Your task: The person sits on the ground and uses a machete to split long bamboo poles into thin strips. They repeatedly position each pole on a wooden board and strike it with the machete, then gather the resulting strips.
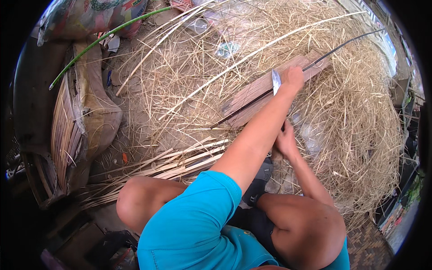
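My left hand [293,79] reaches across to the far right, closed around a long dark thin strip [344,44]. The strip lies along a reddish-brown wooden board [249,92], one end curving up past the board and the other poking out at its near left end. A knife [276,81] shows its pale blade over the board, beside my left wrist; my left forearm covers its middle. Nearer to me, my right hand [285,140] is closed on the knife's dark handle, mostly hidden in the fingers.
A large heap of straw-like shavings [360,121] spreads on the right. Several split pale strips [180,166] lie by my left knee. A long pale strip [252,54] crosses the floor. On the left are a green stem [108,35], a printed sack [90,18] and a brown bundle [94,99].
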`<state>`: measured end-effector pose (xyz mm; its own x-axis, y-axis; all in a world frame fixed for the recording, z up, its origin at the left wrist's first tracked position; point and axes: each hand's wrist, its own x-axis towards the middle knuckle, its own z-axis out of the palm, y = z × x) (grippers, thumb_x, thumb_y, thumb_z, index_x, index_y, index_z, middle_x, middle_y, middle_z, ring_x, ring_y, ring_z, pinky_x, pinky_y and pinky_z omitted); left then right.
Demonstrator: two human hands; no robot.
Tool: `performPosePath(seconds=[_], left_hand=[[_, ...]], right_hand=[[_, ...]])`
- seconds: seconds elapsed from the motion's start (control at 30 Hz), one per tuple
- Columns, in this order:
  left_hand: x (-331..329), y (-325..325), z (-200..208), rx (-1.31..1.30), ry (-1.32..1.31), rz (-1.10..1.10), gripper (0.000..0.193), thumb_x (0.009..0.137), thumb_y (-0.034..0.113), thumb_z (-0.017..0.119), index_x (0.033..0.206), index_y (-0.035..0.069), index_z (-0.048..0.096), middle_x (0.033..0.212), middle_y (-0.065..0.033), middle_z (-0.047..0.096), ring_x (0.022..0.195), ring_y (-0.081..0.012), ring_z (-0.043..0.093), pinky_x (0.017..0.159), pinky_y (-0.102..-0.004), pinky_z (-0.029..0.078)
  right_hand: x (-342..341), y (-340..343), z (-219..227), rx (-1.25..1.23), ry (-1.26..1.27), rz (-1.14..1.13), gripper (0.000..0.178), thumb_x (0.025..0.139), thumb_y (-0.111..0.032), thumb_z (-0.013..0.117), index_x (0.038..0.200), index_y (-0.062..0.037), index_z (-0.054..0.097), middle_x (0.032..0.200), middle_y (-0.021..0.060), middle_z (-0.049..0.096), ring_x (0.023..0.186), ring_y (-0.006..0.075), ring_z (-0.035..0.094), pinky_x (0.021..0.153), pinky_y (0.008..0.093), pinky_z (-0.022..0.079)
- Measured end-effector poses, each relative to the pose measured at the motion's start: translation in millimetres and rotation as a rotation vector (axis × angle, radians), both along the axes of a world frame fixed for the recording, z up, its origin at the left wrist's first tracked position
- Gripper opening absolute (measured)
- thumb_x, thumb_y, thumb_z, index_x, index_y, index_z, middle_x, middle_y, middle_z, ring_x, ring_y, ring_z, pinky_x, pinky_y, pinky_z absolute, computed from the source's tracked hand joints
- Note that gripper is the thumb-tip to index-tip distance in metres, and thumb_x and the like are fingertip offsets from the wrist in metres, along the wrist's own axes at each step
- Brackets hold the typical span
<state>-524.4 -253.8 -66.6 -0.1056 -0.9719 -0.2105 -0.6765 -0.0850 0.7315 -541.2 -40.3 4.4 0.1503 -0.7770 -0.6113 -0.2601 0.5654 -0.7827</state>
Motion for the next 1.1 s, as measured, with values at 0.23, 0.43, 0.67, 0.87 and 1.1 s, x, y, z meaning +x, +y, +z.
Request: performPosePath(seconds=[0.23, 0.43, 0.67, 0.87, 1.1], left_hand=[[-8, 16, 22, -0.100, -0.012, -0.089, 0.036, 0.103, 0.032, 0.050, 0.109, 0.003, 0.071, 0.105, -0.0220, 0.073, 0.100, -0.0381, 0.071, 0.088, -0.0480, 0.055], [-11, -8, 10, -0.046, -0.093, -0.150, 0.041, 0.105, 0.035, 0.045, 0.114, 0.004, 0.069, 0.106, -0.0210, 0.073, 0.101, -0.0380, 0.070, 0.087, -0.0486, 0.055], [1, -6, 4, -0.124, -0.020, -0.161, 0.039, 0.104, 0.033, 0.044, 0.113, 0.006, 0.070, 0.106, -0.0181, 0.073, 0.099, -0.0391, 0.070, 0.091, -0.0480, 0.052], [16, -10, 20, -0.088, -0.011, -0.151, 0.039, 0.103, 0.034, 0.046, 0.109, 0.007, 0.073, 0.108, -0.0188, 0.072, 0.103, -0.0380, 0.067, 0.092, -0.0473, 0.051], [8, -5, 33, -0.073, -0.069, -0.206, 0.044, 0.104, 0.038, 0.046, 0.104, 0.004, 0.074, 0.109, -0.0169, 0.073, 0.107, -0.0351, 0.067, 0.092, -0.0453, 0.051]], right_hand=[[12, 31, -16, -0.310, -0.083, 0.555, 0.045, 0.095, -0.017, 0.062, 0.134, 0.0028, 0.049, 0.097, 0.0194, 0.071, 0.082, 0.0226, 0.071, 0.068, 0.0353, 0.058], [15, 25, -15, -0.098, -0.093, 0.116, 0.048, 0.095, -0.019, 0.065, 0.135, 0.0023, 0.049, 0.107, 0.0214, 0.070, 0.081, 0.0212, 0.071, 0.067, 0.0333, 0.058], [7, -2, -12, -0.046, -0.042, 0.380, 0.052, 0.094, -0.021, 0.068, 0.136, 0.0033, 0.050, 0.111, 0.0211, 0.070, 0.077, 0.0209, 0.072, 0.067, 0.0362, 0.059], [53, 49, 18, -0.294, -0.011, 0.494, 0.039, 0.094, -0.014, 0.063, 0.129, 0.0038, 0.058, 0.107, 0.0183, 0.073, 0.093, 0.0262, 0.071, 0.080, 0.0381, 0.058], [16, 9, -12, 0.080, -0.240, 0.227, 0.054, 0.095, -0.026, 0.064, 0.138, 0.0033, 0.052, 0.141, 0.0287, 0.054, 0.140, 0.0365, 0.045, 0.117, 0.0516, 0.034]])
